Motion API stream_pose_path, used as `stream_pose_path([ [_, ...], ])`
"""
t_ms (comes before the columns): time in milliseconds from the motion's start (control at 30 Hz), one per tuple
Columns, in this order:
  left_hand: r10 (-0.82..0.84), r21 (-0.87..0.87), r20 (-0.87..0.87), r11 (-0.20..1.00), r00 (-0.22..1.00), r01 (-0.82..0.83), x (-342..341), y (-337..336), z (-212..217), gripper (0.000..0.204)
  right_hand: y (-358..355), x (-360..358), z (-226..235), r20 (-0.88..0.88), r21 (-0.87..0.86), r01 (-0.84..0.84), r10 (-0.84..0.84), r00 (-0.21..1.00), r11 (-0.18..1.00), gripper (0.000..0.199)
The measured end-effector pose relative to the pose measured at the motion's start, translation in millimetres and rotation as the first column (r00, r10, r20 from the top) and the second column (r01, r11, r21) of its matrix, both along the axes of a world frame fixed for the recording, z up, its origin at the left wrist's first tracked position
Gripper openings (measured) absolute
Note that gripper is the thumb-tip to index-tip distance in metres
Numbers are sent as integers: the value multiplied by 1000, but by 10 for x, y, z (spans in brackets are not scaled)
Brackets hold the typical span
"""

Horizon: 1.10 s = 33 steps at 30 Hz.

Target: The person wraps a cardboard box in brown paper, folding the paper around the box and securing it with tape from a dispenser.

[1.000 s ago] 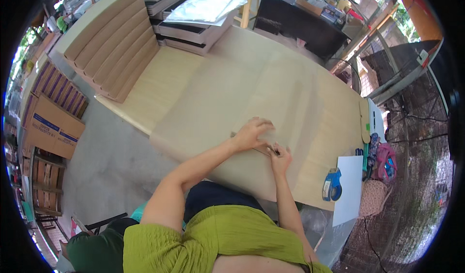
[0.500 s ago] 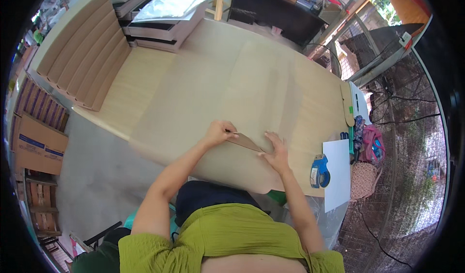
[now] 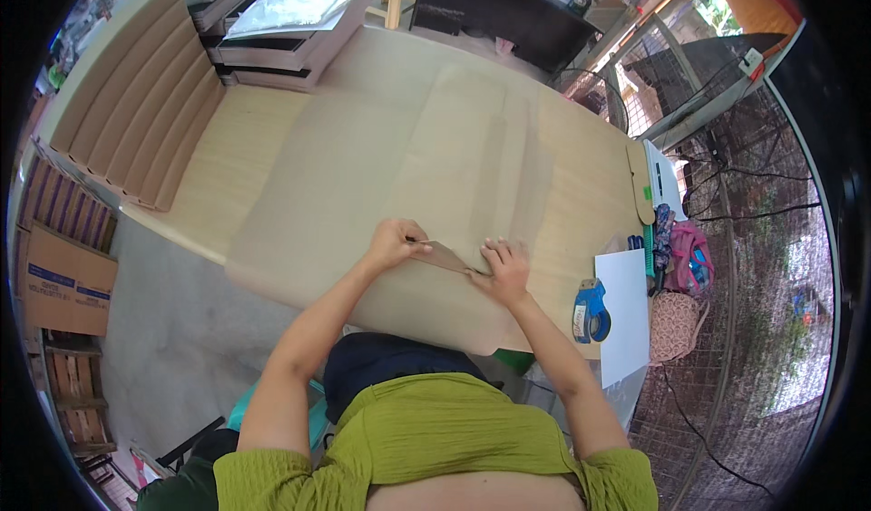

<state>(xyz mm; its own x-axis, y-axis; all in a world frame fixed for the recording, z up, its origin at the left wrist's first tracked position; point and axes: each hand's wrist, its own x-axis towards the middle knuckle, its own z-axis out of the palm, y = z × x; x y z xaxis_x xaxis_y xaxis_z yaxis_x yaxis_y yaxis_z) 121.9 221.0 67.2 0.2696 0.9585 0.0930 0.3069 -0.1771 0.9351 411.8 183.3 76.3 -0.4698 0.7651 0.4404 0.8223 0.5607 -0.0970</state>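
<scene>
- on my screen, the left hand [image 3: 396, 243] pinches the strip [image 3: 442, 256]
- right hand [image 3: 504, 272]: fingers parted, thumb at its right end
- sheet [image 3: 363, 180] beneath, on the table [image 3: 588, 198]

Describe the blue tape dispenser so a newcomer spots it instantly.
Go to the near right corner of the big pale table, where a flat white sheet lies. The tape dispenser sits at the sheet's left edge. Its blue body around a round opening sets it apart from that sheet and the pink bag beyond.
</scene>
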Motion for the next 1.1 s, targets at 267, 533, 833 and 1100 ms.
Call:
stream_pose_path([
  [267, 11, -93, 32, 996, 999, -8, -18, 24, 25, 17, 151, -341, 320, -295, -276, -133, 48, 954, 952, 33],
  [533, -35, 3, 9, 999, 999, 35, -2, 59, 59, 18, 293, -462, 36, -449, -338, -89, -78, 890, 937, 26],
  [833, 102, -40, -72, 994, 992, -105, 104, 59, 77, 19, 306, -577, 16, -468, -471, 51, -298, 832, 881, 20],
  [1100, 172, -207, -90, 960, 981, -188, 206, 92, 153, 20, 406, -617, -90, -464, -522, 149, -426, 776, 840, 20],
])
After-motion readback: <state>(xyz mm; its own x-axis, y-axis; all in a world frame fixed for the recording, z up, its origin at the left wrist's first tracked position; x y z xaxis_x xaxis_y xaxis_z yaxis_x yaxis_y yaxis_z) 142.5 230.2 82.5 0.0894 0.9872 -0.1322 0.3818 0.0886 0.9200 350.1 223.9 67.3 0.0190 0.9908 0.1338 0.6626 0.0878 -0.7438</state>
